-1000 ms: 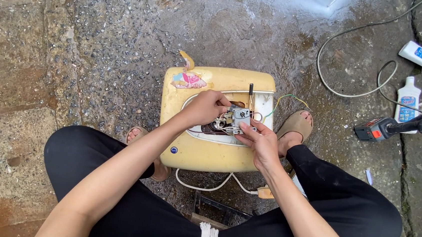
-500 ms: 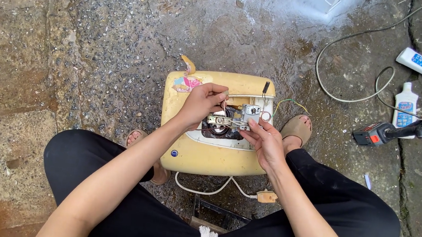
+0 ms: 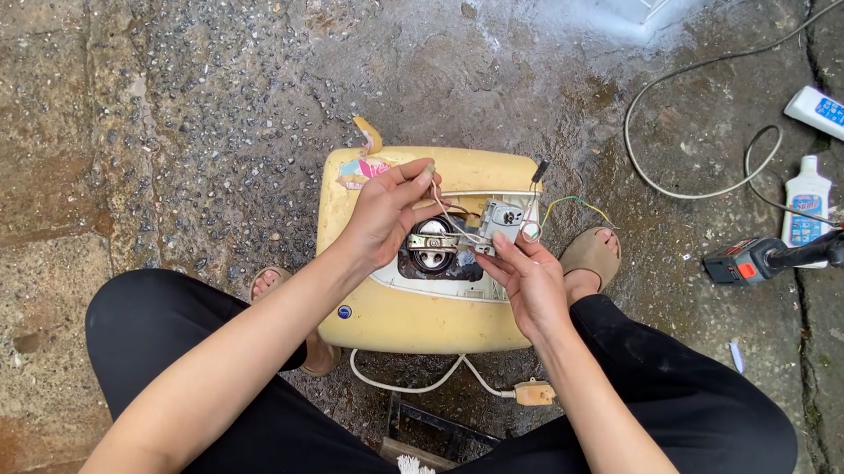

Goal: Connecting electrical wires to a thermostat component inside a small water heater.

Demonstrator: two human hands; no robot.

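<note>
Appliance: yellow appliance casing [image 3: 416, 317], boxy w/ rounded corners, lying on wet concrete ground [image 3: 202, 99] between the person's knees; open panel faces up.
Opening: dark recess [image 3: 436, 253] at casing centre, round metal part inside; small grey component [image 3: 504, 218] at its upper right edge.
Left hand: left hand [image 3: 384, 214] over the opening's left rim, thumb and forefinger pinched on a thin wire [image 3: 442, 205], pulled up off the recess.
Right hand: right hand [image 3: 529, 281] at the opening's right rim, fingertips closed on the wire's lower end just beside the grey component; exact contact pt prob. hidden by the fingers.
Near edge: white cord [image 3: 411, 382] loops out from under the casing's front edge to a tan plug [image 3: 533, 392].
Far edge: torn sticker [image 3: 359, 167] at top left corner; black screwdriver handle [image 3: 540, 170] sticks up at top right.
Right side: sandalled foot [image 3: 591, 255] touching the casing's right edge; further out, cordless drill [image 3: 802, 252], two white bottles [image 3: 830, 159], grey cable [image 3: 692, 118] in a loop, all well apart from the hands.
Open room: left and far side of casing bare ground; right side crowded w/ tools.
</note>
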